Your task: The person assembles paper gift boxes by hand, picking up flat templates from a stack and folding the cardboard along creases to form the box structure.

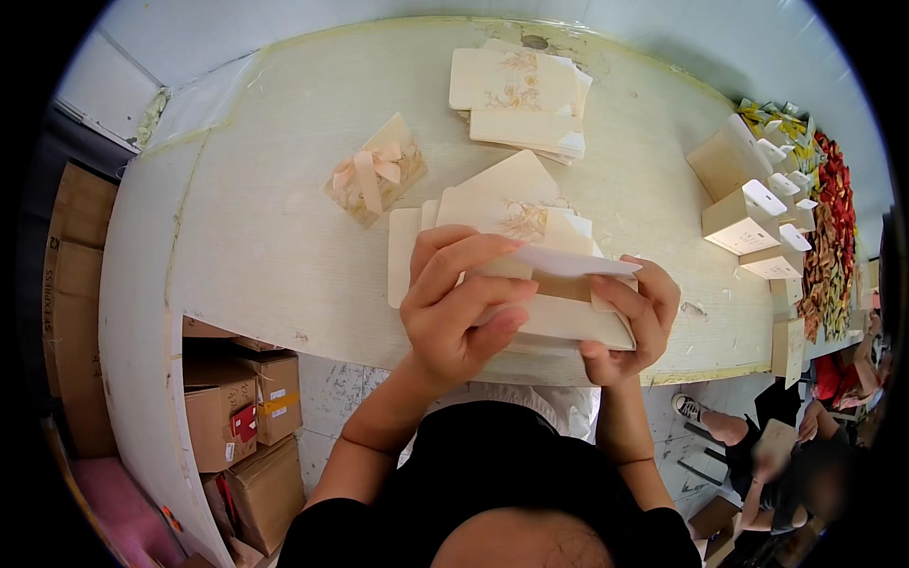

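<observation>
A cream paperboard box point(568, 316) with raised flaps is held between my two hands, just above the table's front edge. My left hand point(461, 298) grips its left end, fingers along the upper flap and thumb below. At the right end, my right hand point(632, 316) pinches the side flap and a corner. The box's inside shows as a dark gap between the flaps. Behind my hands lies a fanned pile of flat printed box blanks point(511, 195), partly hidden by my left hand. Farther left sits a finished-looking floral box with a peach ribbon bow point(375, 174).
Another stack of flat blanks point(525, 99) lies at the back of the table point(284, 199). Several standing cream boxes point(746, 220) line the right side, beside red and yellow wrapped packets point(831, 227). Cardboard cartons point(263, 490) are stacked below left. Another person point(774, 454) sits at lower right.
</observation>
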Action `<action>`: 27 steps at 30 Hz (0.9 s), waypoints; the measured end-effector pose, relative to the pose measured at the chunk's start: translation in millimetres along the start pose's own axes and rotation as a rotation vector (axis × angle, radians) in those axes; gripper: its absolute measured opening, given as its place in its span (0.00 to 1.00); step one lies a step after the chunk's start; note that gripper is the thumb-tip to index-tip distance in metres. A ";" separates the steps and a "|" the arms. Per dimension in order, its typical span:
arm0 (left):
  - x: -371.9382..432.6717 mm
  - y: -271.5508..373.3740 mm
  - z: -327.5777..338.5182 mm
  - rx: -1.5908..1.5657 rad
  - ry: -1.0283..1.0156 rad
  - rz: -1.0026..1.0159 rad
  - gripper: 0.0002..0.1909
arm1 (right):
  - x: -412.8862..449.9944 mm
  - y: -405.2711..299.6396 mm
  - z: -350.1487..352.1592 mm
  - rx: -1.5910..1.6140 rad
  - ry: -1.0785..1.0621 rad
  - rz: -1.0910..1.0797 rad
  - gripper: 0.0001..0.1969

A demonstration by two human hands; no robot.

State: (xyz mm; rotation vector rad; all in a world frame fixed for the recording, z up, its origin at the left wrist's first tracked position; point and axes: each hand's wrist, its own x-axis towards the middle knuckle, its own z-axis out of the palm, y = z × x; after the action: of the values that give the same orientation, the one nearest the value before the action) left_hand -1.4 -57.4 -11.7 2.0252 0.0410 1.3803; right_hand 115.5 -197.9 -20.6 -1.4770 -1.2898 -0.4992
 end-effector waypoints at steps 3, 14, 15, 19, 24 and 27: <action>0.4 2.5 -0.9 0.103 -0.018 0.001 0.09 | 0.7 2.6 -1.3 0.003 -0.022 0.013 0.25; -5.3 -1.6 5.6 -0.122 0.100 -0.101 0.08 | 4.6 7.2 2.1 0.142 -0.005 -0.204 0.18; -5.5 -1.6 7.2 -0.151 0.115 -0.116 0.08 | 5.1 8.4 3.8 0.178 0.022 -0.215 0.17; -1.0 -6.1 -4.0 -0.002 -0.052 0.025 0.11 | 5.2 9.7 8.2 0.264 0.025 -0.199 0.15; -8.8 -3.7 -0.9 -0.202 -0.104 -0.160 0.16 | 8.3 4.8 -1.0 0.215 -0.088 -0.119 0.13; -4.2 1.5 -1.1 -0.410 -0.195 -0.305 0.18 | 5.6 4.5 -0.3 0.295 -0.055 -0.019 0.12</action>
State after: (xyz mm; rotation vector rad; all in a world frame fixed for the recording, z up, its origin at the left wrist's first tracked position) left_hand -4.7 -59.6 -14.1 1.7141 -0.0184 0.9116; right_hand 121.4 -195.0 -17.8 -1.2398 -1.3580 -0.2684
